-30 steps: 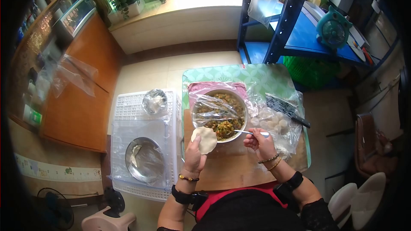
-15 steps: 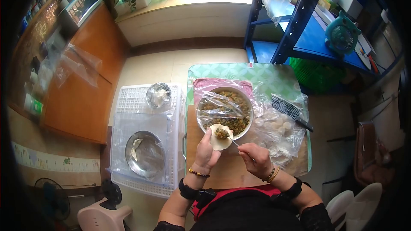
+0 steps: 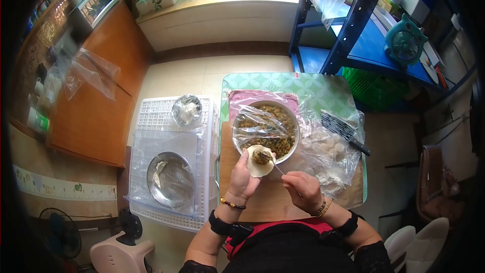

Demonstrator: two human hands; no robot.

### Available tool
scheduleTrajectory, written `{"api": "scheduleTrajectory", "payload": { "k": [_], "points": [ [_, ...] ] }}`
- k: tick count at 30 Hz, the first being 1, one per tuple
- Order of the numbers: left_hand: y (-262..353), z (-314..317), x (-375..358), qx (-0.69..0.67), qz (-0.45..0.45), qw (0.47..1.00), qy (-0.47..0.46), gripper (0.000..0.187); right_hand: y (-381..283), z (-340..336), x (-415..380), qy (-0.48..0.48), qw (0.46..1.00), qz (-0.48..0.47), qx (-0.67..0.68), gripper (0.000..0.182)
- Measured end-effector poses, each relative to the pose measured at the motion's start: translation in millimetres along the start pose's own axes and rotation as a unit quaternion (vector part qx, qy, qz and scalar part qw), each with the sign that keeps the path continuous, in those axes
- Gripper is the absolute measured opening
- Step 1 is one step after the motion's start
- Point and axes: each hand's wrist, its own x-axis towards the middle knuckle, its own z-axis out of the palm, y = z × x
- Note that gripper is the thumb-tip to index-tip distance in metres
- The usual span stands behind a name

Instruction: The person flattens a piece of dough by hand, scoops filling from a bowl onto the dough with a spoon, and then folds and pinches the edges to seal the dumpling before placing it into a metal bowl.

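Observation:
My left hand [image 3: 244,178] holds a round dough wrapper [image 3: 259,171], its fingers mostly hidden beneath it. A mound of chopped filling [image 3: 260,157] sits in the wrapper's middle. My right hand [image 3: 302,188] is closed round the handle of a spoon [image 3: 279,169], whose tip rests on that filling. Just beyond both hands stands a large bowl of filling [image 3: 298,134], partly covered with clear plastic film. Right of the bowl, dough pieces [image 3: 328,145] lie under clear plastic, with a heap of flour [image 3: 329,183] nearer me.
A cleaver [image 3: 345,132] with a dark handle lies on the plastic at the right. Wooden board [image 3: 268,202] is under my hands. On the left, a white crate [image 3: 207,121] carries a metal bowl [image 3: 194,187] with a folded dumpling inside and a smaller bowl [image 3: 187,110] under plastic.
The spoon has shifted slightly over the wrapper, and the filling looks pressed into a rounder mound. Both hands stay nearly in place.

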Motion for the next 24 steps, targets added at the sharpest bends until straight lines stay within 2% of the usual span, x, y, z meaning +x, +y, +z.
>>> {"api": "scheduleTrajectory", "payload": {
  "k": [13, 16, 18, 24],
  "points": [
    [3, 1, -1, -0.006, -0.014, 1.0, -0.014, 0.06, 2, -5, 5, -0.009, 0.999, -0.035, -0.003, 0.026],
    [2, 1, 0, -0.012, -0.017, 0.999, -0.024, 0.061, 3, -9, 12, -0.019, 0.997, -0.07, -0.008, 0.027],
    [2, 2, 0, -0.014, -0.017, 0.999, -0.027, 0.061, 5, -13, 16, -0.077, 0.992, -0.1, -0.013, 0.026],
    [1, 2, -2, -0.038, -0.013, 0.999, -0.021, 0.062, 5, -13, 17, -0.105, 0.99, -0.096, -0.022, 0.022]
  ]
}}
